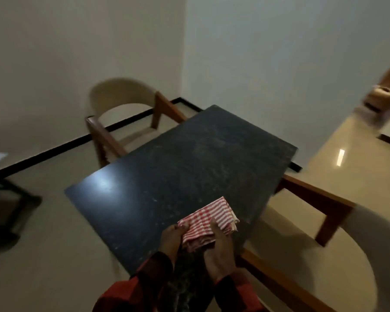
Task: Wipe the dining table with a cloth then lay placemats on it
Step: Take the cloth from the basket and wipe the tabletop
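Glossy dark speckled stone table (189, 158), striped woven cloth (208, 219), wooden chairs (104, 134).

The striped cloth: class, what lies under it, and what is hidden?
The red-and-white cloth lies on the dark table, near its front edge. Both hands, left and right, hold it. The tabletop patch beneath the cloth is covered.

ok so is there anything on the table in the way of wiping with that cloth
Nothing visible. Both the left hand and right hand already hold the striped cloth at the near edge, and the dark table top ahead of it shows no objects.
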